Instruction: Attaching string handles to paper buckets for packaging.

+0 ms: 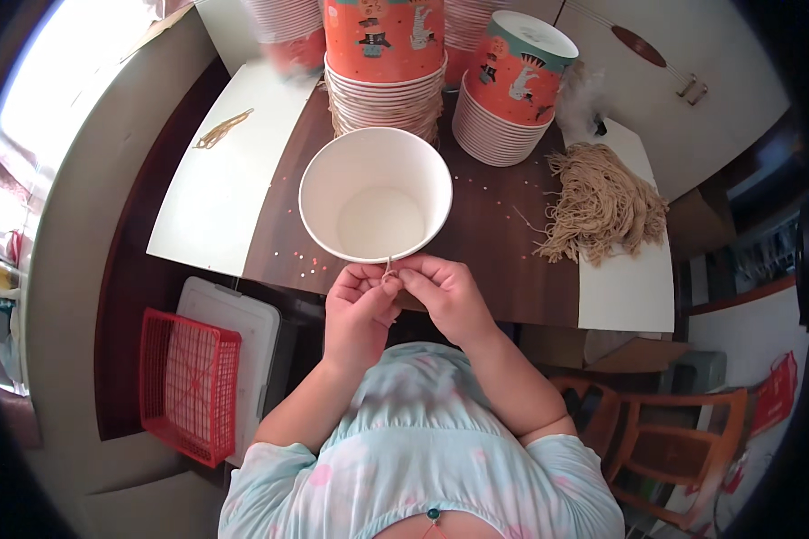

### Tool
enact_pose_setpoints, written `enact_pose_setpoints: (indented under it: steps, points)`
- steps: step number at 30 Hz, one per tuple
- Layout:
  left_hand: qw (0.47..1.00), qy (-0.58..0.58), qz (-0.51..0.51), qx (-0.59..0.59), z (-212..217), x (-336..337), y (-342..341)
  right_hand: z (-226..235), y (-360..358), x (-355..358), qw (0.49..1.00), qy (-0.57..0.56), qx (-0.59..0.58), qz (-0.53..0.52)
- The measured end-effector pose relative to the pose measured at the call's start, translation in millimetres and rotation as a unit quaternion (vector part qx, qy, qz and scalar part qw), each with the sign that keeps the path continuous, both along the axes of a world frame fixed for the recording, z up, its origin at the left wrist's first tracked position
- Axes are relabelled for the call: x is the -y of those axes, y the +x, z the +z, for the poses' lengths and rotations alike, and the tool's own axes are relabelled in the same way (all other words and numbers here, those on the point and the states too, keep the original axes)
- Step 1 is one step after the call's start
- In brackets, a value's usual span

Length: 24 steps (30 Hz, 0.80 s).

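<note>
Beside white bucket (376,162), base (382,223) visible: both hands (360,301) (445,292) pinching cord (389,267), probably.

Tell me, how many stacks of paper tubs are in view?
4: the rear left stack, the centre stack, the rear stack showing between centre and right, and the right stack. The lone tub in front is separate. Others may be hidden behind.
</note>
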<state>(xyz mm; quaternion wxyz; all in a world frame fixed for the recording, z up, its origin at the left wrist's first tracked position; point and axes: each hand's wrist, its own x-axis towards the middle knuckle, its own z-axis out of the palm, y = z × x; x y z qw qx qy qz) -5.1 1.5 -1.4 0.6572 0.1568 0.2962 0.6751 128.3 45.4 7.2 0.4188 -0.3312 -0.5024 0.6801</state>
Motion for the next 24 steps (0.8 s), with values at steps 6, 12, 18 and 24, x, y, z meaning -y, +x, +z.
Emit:
enact_pose_setpoints:
  steps: [6,12,18,24]
  points:
    - [0.998,-0.001,-0.042,0.053,5,4,-10,6,-1,0,0.983,-0.129,-0.122,0.048]
    - [0.997,0.014,0.030,-0.066,10,5,-13,3,0,-1,0.999,-0.028,0.020,-0.010]
    - [0.875,0.104,0.182,-0.435,-2,11,-10,7,-6,2,0.948,0.233,0.184,-0.110]
    - [0.881,0.094,0.173,-0.430,1,10,-13,4,-8,9,0.878,0.379,0.241,-0.169]
